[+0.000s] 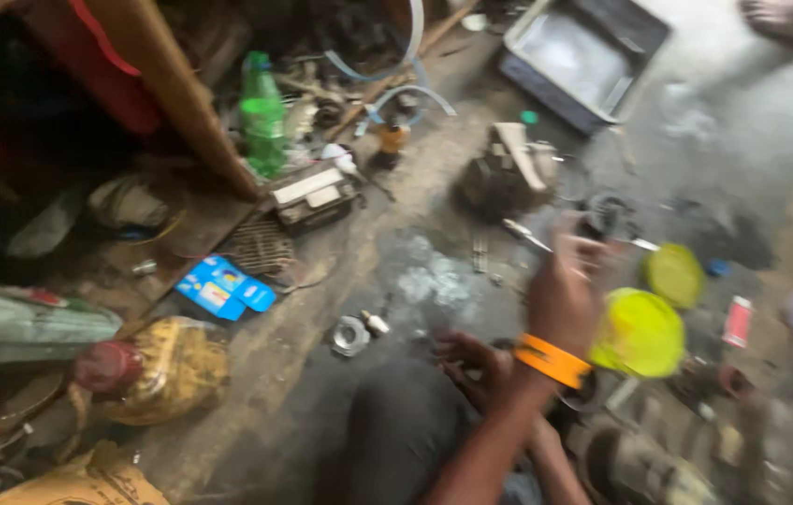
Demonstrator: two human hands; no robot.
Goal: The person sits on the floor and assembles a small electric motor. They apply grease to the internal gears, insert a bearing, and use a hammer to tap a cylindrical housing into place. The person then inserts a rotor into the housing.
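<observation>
Hands over cluttered workshop floor: right hand (565, 295), orange wristband (552, 361), pinching thin metal rod (527, 235); left hand (471, 367) loosely released; yellow-green lids (644, 332), engine part (507, 173), green bottle (262, 117) around.

right hand (567, 292) raised, yellow lids (641, 333) beside

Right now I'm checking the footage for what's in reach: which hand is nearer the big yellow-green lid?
Right. The right hand, raised with an orange wristband, is just left of the yellow-green lid. The left hand sits lower and farther left, by the knee.
</observation>
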